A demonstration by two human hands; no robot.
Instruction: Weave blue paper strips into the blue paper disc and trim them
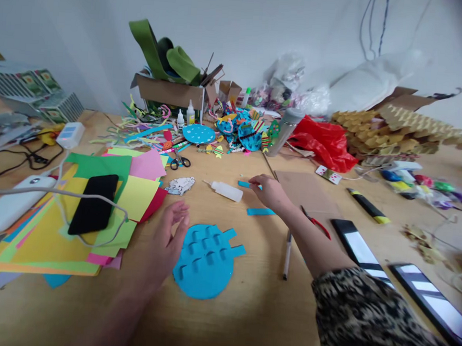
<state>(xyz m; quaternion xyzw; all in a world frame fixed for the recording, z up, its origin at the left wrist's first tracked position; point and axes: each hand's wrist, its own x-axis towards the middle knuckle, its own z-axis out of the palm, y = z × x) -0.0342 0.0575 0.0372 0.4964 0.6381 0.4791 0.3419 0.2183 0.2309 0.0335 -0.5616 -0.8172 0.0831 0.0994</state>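
A round blue paper piece (203, 283) with rows of raised flaps and two tabs lies on the table. Beside its left edge is my left hand (168, 237), fingers loosely bent, thumb apart, nothing in it. Farther off, my right hand (271, 192) pinches the end of a small blue paper strip (244, 184). Another blue strip (260, 212) rests just below that hand. A white glue bottle (227, 191) lies on its side to the left of the right hand, its nozzle pointing left.
Left are stacked coloured papers (51, 235) with a black phone (95, 204) and cable on top. Scissors (180, 162) and a cutout (180, 185) lie ahead. Red-handled scissors (317, 224), a pen (287, 255), a cutter (368, 206) and a metal flask (285, 132) are right.
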